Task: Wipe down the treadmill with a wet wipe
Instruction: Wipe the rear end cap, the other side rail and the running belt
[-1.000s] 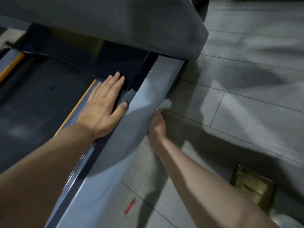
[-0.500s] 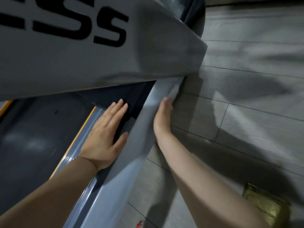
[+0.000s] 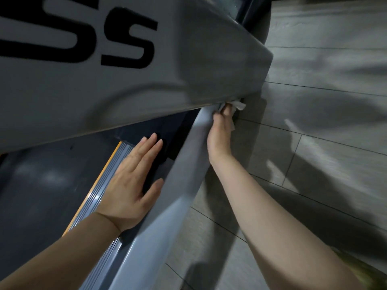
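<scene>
R hand (image 3: 222, 124) grips wet wipe (image 3: 238, 105) at side rail (image 3: 188, 164) top, 1 o'clock — L hand (image 3: 129, 185) flat, fingers straight, bracing. Keep firm pressure, follow rail edge under hood (image 3: 188, 59).

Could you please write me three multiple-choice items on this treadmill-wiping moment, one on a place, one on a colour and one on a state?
1. Where is the wet wipe?
A. on the belt
B. at the side rail's far end, under the motor cover
C. on the floor

2. What colour is the stripe beside the belt?
A. yellow-orange
B. green
C. white

3. How does the left hand lie?
A. clenched in a fist
B. flat, fingers straight
C. pinching the wipe

Key: 1 B, the right hand grips it there. 2 A, the stripe shows yellow-orange. 3 B, its palm rests on the deck edge.
</scene>
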Available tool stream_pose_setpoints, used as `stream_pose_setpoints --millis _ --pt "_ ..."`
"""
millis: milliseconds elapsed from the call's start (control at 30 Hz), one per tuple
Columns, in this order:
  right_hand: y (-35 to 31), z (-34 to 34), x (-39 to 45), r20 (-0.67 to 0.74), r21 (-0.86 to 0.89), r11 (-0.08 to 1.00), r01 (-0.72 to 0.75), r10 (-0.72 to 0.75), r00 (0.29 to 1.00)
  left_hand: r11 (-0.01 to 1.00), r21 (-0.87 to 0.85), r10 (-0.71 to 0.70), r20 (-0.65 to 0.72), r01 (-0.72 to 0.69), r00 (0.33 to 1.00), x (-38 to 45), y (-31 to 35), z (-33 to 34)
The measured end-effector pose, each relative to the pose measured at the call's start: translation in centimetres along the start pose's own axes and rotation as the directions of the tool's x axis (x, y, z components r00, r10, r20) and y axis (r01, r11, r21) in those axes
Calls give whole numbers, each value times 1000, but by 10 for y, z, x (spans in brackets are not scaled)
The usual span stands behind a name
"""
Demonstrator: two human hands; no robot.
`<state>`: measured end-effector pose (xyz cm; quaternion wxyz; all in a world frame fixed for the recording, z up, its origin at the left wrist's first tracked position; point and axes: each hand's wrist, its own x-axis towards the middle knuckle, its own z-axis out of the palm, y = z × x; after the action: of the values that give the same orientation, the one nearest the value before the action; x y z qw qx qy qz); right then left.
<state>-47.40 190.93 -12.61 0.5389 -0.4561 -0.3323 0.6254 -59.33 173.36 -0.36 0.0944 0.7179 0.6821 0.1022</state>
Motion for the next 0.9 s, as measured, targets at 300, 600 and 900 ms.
stream_pose_setpoints --millis 300,600,900 --pt "17 -11 76 -74 237 929 -284 309 948 1000 25 4 16 -4 1000 1 0 0" --pt "-7 18 4 -119 83 992 -93 102 988 1000 23 20 14 -20 1000 2 -4 0" --pt "8 21 -59 156 -210 889 408 -381 911 1000 22 13 8 -14 1000 1 -4 0"
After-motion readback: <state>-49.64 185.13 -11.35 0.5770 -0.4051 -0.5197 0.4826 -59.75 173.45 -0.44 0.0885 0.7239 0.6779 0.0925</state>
